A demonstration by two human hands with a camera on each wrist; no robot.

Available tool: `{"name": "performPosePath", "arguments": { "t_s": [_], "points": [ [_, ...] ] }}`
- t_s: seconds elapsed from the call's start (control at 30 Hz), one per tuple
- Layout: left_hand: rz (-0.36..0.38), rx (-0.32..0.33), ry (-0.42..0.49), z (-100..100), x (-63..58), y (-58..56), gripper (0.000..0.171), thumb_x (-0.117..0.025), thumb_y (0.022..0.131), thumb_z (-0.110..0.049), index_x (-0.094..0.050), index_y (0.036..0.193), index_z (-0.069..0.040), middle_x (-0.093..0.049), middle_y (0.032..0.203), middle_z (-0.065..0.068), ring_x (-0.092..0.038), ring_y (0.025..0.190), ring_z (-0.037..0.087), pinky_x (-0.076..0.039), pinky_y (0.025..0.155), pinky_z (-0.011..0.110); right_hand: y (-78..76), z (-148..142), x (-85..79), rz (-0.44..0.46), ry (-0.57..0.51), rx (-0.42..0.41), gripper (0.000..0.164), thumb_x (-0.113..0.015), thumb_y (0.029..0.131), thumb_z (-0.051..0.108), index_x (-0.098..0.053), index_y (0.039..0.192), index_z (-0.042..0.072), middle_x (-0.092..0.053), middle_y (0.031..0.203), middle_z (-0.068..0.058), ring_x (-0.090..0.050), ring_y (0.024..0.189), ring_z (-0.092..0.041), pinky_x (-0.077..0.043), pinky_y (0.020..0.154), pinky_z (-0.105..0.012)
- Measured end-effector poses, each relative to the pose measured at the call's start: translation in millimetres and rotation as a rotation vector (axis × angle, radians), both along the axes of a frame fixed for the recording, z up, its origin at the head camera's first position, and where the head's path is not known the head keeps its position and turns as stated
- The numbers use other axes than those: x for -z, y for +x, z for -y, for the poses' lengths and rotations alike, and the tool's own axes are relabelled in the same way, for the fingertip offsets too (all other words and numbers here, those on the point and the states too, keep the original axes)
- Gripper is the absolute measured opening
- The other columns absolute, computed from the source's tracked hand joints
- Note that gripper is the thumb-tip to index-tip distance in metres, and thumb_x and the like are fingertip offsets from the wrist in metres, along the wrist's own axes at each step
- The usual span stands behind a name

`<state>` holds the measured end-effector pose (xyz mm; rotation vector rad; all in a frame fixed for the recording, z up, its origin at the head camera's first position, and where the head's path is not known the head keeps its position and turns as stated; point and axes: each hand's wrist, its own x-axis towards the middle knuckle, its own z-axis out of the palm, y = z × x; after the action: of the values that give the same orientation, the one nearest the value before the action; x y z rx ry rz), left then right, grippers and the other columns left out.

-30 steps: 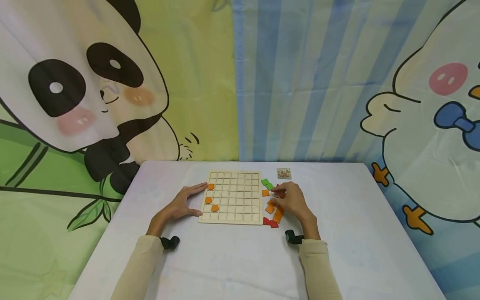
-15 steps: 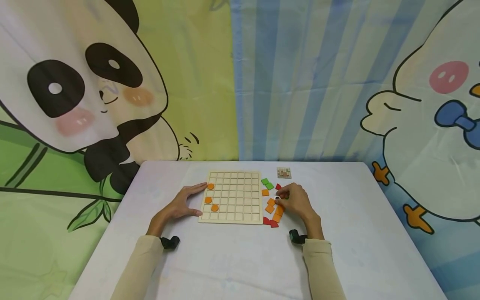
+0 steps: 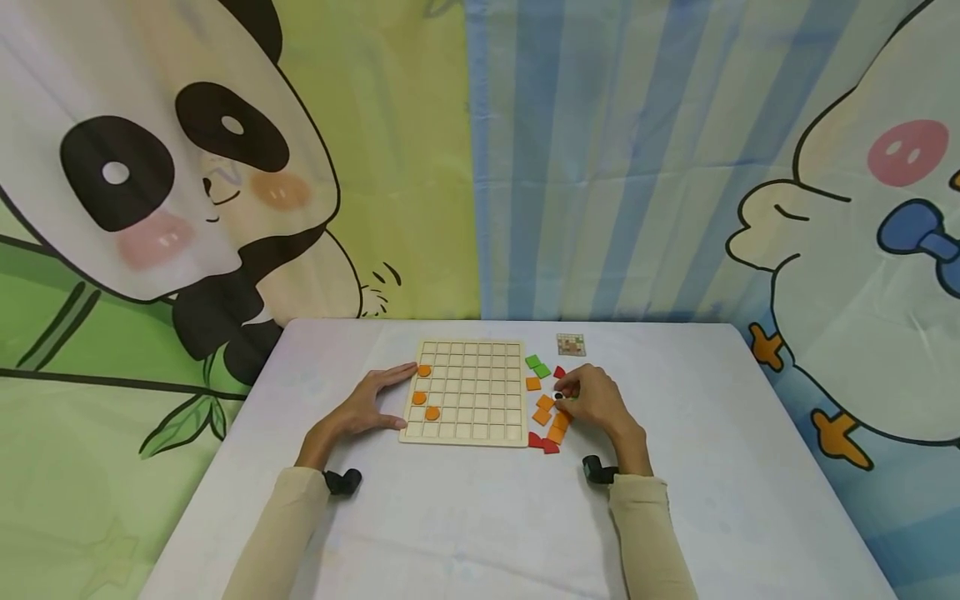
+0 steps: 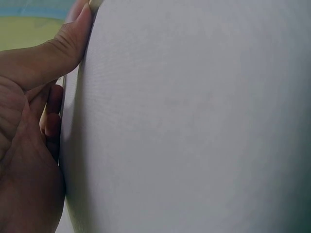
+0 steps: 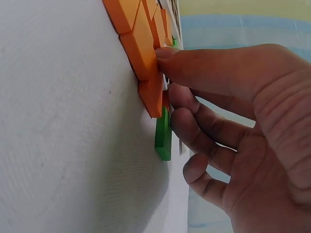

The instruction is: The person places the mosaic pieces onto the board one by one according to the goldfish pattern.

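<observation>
A pale gridded board (image 3: 480,392) lies on the table, with orange round pieces (image 3: 419,398) on its left side. My left hand (image 3: 363,408) rests spread at the board's left edge, thumb at the near corner and fingers farther up. Right of the board, my right hand (image 3: 596,404) pinches a small white piece with a black dot (image 3: 558,397) between thumb and forefinger, low among loose tiles. In the right wrist view the thumb also touches orange tiles (image 5: 138,56). A green tile (image 5: 164,136) lies below the curled fingers, which largely hide the white piece.
Green tiles (image 3: 542,370), a single orange tile (image 3: 533,383) and red pieces (image 3: 551,447) lie along the board's right edge. A small patterned card (image 3: 571,345) lies at the back. A printed curtain (image 3: 600,167) hangs behind the white table (image 3: 465,517).
My right hand has drawn slightly back and right, its thumb and forefinger closing in on the white piece with the black dot. The left hand stays at the board's edge.
</observation>
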<state>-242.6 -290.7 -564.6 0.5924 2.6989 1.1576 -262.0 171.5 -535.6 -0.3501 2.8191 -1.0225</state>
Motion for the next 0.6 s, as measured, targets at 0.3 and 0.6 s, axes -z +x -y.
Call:
{"name": "performPosePath", "arguments": {
  "t_s": [0.3, 0.6],
  "points": [
    [-0.001, 0.010, 0.006, -1.1, 0.2, -2.4, 0.110, -0.101, 0.074, -0.026, -0.044, 0.167, -0.010, -0.038, 0.178, 0.015, -0.032, 0.162, 0.047, -0.023, 0.128, 0.073, 1.0, -4.1, 3.3, -0.047, 0.012, 0.006, 0.019, -0.090, 0.087, 0.021, -0.085, 0.100, 0.009, -0.072, 0.082, -0.001, -0.060, 0.078, -0.019, -0.050, 0.075, -0.033],
    [-0.002, 0.006, 0.007, 0.8, 1.9, -1.0, 0.110, -0.102, 0.074, -0.027, -0.045, 0.167, -0.010, -0.037, 0.178, 0.015, -0.032, 0.161, 0.047, -0.024, 0.128, 0.074, 1.6, -7.2, 5.9, -0.173, -0.019, -0.001, 0.019, -0.090, 0.086, 0.023, -0.084, 0.099, 0.010, -0.077, 0.087, -0.002, -0.065, 0.082, -0.020, -0.052, 0.078, -0.036]
  ]
}}
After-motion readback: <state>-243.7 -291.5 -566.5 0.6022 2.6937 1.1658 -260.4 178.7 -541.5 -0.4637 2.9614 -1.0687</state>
